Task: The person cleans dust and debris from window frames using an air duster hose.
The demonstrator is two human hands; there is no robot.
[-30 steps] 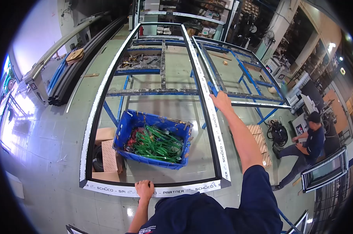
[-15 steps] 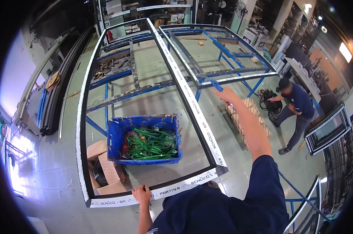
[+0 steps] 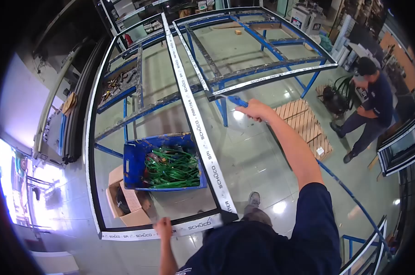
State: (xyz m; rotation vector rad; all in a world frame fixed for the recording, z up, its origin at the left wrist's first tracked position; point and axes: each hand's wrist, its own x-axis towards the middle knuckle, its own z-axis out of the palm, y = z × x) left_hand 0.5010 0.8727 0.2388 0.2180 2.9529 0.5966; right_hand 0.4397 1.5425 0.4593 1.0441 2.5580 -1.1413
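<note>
My left hand (image 3: 163,228) is slightly blurred, its fingers curled over the near rail of a large window frame (image 3: 196,123), which has a dark inner edge and white printed protective film. My right hand (image 3: 255,111) reaches out at arm's length, closed around a small blue hand tool (image 3: 237,101); I cannot tell its exact kind. The tool's tip points toward the near-left corner of a second film-covered frame (image 3: 271,79). Both frames lie on blue steel trestles (image 3: 148,108).
Below the first frame's opening are a blue crate (image 3: 134,166) of green strapping and an open cardboard box (image 3: 136,217). A wooden pallet (image 3: 303,126) lies on the floor to the right. Beyond it, a co-worker (image 3: 374,98) stands bent by a dark bundle (image 3: 336,98). Dark profiles (image 3: 81,110) line the left.
The view has turned, so the frames, pallet and co-worker sit differently. My right hand, still holding the blue tool, appears farther left. My left hand stays at the near rail.
</note>
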